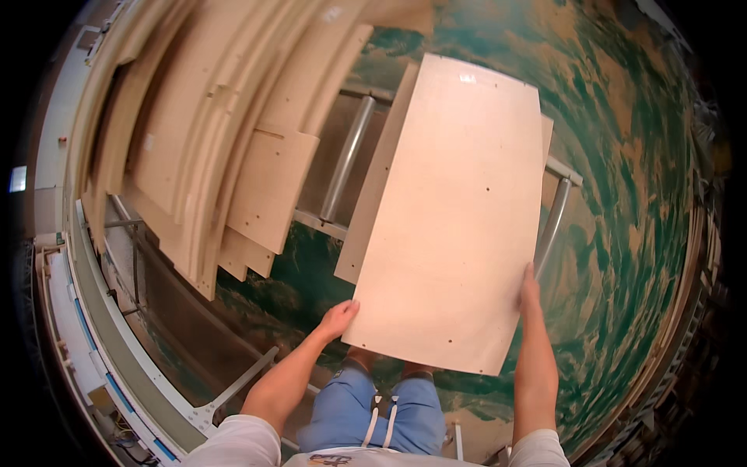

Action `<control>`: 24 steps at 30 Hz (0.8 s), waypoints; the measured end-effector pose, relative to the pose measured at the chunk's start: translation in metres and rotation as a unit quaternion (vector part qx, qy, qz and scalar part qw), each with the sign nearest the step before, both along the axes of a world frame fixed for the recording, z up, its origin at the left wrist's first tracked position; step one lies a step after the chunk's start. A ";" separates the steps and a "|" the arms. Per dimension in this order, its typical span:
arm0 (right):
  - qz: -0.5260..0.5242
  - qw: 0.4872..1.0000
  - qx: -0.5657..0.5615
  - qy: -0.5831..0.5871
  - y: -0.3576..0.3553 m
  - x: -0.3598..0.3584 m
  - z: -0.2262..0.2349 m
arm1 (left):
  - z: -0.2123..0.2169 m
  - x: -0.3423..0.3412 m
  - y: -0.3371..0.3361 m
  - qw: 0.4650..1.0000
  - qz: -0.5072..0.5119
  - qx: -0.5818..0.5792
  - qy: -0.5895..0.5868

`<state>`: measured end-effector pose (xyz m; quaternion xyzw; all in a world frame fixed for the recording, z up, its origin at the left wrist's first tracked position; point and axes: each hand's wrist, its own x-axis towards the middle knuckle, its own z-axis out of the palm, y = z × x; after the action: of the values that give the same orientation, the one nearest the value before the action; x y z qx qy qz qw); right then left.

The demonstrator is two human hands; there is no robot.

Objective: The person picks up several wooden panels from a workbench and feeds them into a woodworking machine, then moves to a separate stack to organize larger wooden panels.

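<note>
A large pale wooden panel [459, 202] with a few small drilled holes lies in front of me, its near end at my thighs. My left hand [340, 320] grips its left edge near the close corner, fingers curled under it. On the opposite edge my right hand [529, 292] holds the panel, thumb along the side and the other fingers hidden. Beneath it, a second wooden panel [369, 210] sticks out on the left, and a corner of board also shows on the right.
Stacked wooden panels [272, 183] stand to the left. Metal rollers [348, 159] on a frame lie under and beside the panels, with another roller [553, 226] at the right. The green floor [622, 257] is streaked with sawdust. A long machine rail [124, 335] runs along the lower left.
</note>
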<state>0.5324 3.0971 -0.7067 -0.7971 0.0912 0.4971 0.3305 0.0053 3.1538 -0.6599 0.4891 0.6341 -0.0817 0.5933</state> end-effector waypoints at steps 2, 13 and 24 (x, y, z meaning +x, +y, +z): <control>0.023 0.996 -0.032 -0.086 0.016 0.003 0.009 | 0.029 0.025 -0.008 0.968 0.226 -0.058 -0.089; -0.095 0.984 0.147 0.041 -0.057 -0.083 0.116 | 0.308 0.025 0.009 0.937 0.121 0.175 0.278; -0.034 0.945 0.322 0.043 0.009 -0.184 0.305 | 0.480 -0.101 -0.048 0.873 0.245 0.372 0.200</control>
<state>0.3484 3.1057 -0.4019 -0.6221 -0.0326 0.5226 0.5821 -0.0955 3.1053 -0.1798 0.4760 0.8220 0.2126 0.2290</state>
